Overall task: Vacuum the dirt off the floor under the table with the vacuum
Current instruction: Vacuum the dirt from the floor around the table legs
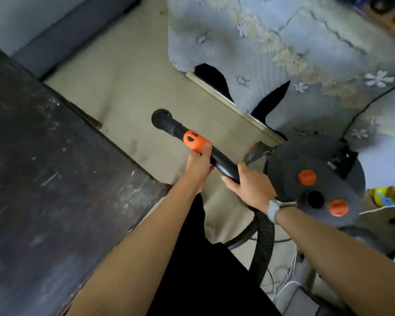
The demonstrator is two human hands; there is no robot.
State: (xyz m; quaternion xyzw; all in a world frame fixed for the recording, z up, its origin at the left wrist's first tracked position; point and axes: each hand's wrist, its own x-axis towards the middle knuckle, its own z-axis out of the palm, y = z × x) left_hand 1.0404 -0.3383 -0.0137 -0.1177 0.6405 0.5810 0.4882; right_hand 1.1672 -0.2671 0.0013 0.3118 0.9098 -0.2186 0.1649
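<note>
Both hands clasp the black vacuum wand at frame centre: left hand beside its orange collar, right hand lower. Its nozzle hangs over beige floor between the dark table at left and the vacuum canister at right.

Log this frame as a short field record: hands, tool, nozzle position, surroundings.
left hand: grips the vacuum wand at its orange collar
right hand: grips the wand nearer the hose
nozzle: over bare floor, not under the table
vacuum canister: on the right
sofa: ahead
</note>
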